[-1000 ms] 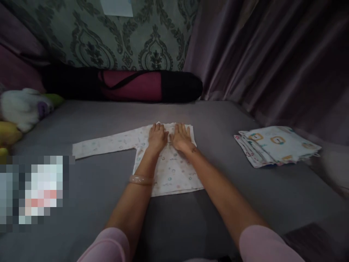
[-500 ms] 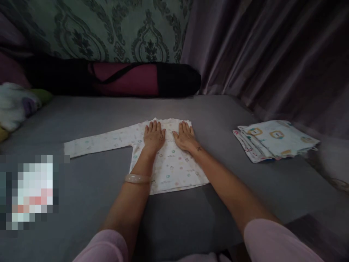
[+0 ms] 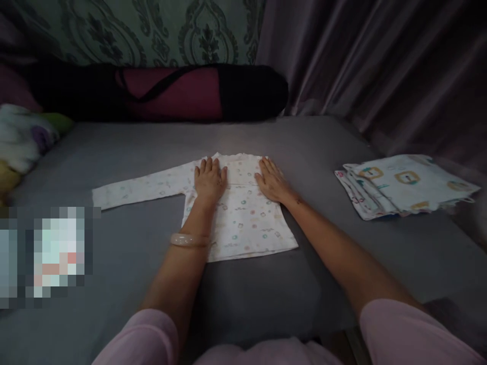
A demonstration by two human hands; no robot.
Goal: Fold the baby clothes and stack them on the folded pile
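A small white printed shirt [image 3: 247, 218] lies flat at the middle of a grey surface [image 3: 125, 274]. One sleeve stretches out to the left; the other lies folded across the upper body of the shirt, its edge showing as a line between my hands. My left hand [image 3: 210, 178] rests flat on the shirt's upper left part, fingers spread, with a pale bangle on that forearm. At the shirt's upper right edge lies my right hand [image 3: 272, 180], palm down with fingers stretched out. Neither hand grips anything.
To the right is a stack of folded printed cloths [image 3: 411, 185]. A long black and pink bag [image 3: 182, 94] lies along the back wall. Plush toys [image 3: 23, 139] sit at the far left, above a pixelated patch. Purple curtains [image 3: 315, 56] hang at the back right.
My right hand has slid right across the shirt to its edge, farther from my left hand. My left hand stays flat on the upper left part. The view has shifted slightly.
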